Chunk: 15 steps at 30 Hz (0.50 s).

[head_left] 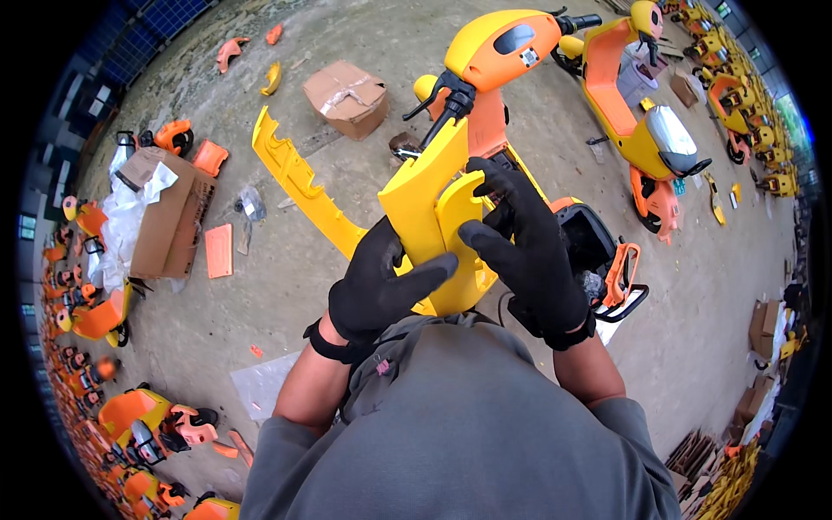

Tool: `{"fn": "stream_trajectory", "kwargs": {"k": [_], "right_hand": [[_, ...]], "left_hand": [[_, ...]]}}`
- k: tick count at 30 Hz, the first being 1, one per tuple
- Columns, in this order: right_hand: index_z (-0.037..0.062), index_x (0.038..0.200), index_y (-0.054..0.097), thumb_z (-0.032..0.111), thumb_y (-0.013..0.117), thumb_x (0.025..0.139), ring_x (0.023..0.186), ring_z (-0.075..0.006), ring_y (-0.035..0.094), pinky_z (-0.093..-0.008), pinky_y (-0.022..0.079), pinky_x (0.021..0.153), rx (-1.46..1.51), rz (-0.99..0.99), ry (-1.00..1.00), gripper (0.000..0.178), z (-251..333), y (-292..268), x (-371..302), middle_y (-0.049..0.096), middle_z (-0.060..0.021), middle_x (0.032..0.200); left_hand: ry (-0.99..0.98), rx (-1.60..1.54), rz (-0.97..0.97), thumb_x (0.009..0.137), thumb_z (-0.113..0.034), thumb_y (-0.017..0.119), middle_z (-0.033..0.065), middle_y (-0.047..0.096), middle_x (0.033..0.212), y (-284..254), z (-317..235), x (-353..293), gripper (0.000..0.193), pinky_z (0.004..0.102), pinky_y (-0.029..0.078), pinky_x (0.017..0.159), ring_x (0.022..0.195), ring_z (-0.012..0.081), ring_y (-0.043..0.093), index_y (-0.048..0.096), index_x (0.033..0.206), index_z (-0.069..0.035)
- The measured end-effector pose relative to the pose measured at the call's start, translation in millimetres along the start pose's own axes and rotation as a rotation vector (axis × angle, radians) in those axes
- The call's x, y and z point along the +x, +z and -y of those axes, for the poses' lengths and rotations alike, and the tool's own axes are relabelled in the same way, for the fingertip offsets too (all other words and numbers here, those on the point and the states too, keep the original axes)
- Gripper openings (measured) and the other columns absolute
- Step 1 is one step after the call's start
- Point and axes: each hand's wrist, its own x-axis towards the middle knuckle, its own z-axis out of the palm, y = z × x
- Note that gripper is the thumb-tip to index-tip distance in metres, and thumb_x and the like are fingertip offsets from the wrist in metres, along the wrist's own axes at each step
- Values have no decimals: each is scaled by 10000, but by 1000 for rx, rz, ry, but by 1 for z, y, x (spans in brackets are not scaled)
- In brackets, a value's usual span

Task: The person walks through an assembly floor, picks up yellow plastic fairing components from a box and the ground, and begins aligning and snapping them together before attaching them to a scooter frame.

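Observation:
In front of my chest is a yellow plastic scooter body panel, with a rounded flap on its right side. My left hand, in a black glove, grips the panel's lower left part, thumb across its face. My right hand, also gloved, curls its fingers and thumb around the flap's right edge. A long, thin yellow trim piece with notched edges stretches to the upper left from behind my left hand; whether it joins the panel is hidden. Just beyond stands a partly stripped yellow-and-orange scooter.
Another scooter stands at the right. A closed cardboard box and an open carton with white wrapping sit on the concrete floor. An orange panel and plastic sheet lie at the left. Rows of scooters line both sides.

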Motion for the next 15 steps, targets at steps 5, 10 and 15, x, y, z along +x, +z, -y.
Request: {"fn": "stream_trajectory", "kwargs": {"k": [5,10,15], "right_hand": [[-2,1245,540,145,704,832,767,-108,554,-261,471,663,-30,113,19,468,-4,-4,3,586,-76,1015],[-10,1184,559,131,703,827,895,-128,561,-285,475,777,-32,178,-56,411,-10,-5,7,599,-78,1020],[-1,1143,571,111,692,834,964,-140,582,-299,469,870,241,225,171,350,11,2,5,617,-76,1036]], "left_hand": [[21,28,-23,862,-163,693,107,633,1139,5,0,-1,465,322,480,895,1033,194,622,512,1259,-3],[-16,87,-135,862,-175,708,104,649,1104,8,8,-3,432,316,493,857,991,190,634,540,1223,-8],[68,111,-92,870,-155,693,119,653,1089,8,14,-4,389,327,493,847,974,210,638,550,1197,0]]}}
